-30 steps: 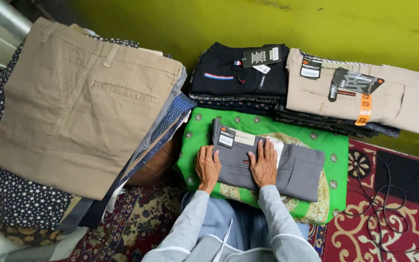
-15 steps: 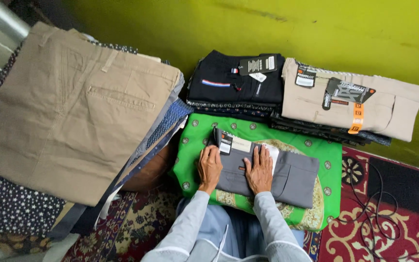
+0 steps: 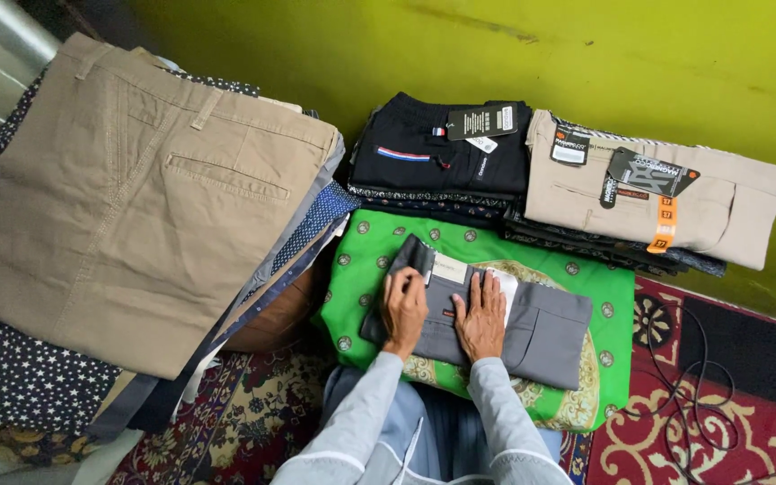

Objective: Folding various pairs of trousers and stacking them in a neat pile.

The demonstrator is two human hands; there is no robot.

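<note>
The left hand pinches the left end of the grey trousers and lifts it into a fold, while the right hand lies flat, fingers spread, pinning the middle so the smooth woven cloth does not slide. The trousers lie on a green mat with gold ornament, spread over a patterned red rug. Behind, against the yellow-green wall, sit squared stacks topped by black trousers and beige trousers; a looser khaki pile rises at left.

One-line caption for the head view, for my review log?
Seated person's left hand lifts the left end of folded grey trousers on a green cloth while the right hand presses them flat.
</note>
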